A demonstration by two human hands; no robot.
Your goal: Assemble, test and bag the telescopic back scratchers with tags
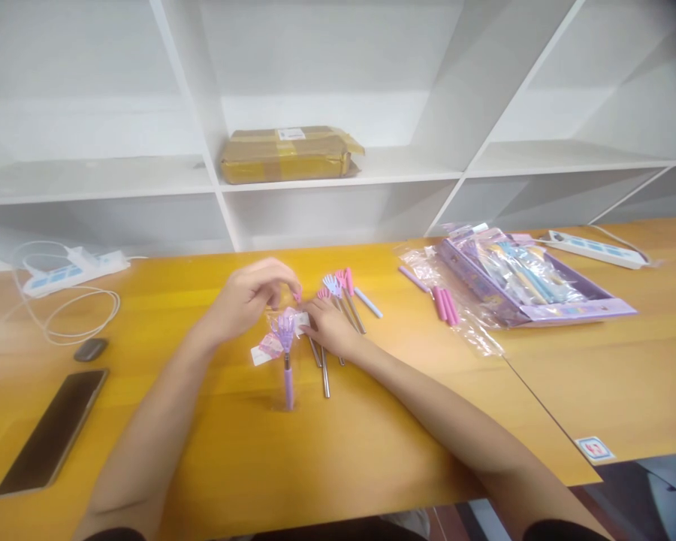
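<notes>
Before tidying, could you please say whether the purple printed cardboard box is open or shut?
Open: the purple box has no lid across it, and plastic-wrapped items show inside.

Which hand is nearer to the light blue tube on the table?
Right. The right hand is left of the light blue tube and slightly nearer the person, with metal rods in between; the left hand is farther left, beyond the right hand.

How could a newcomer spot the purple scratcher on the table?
On the table, find the phone at left. Move right to the nearest scratcher, its handle toward the table's front edge. Unlike the pink scratchers and blue scratcher nearby, its head and handle are purple.
</notes>
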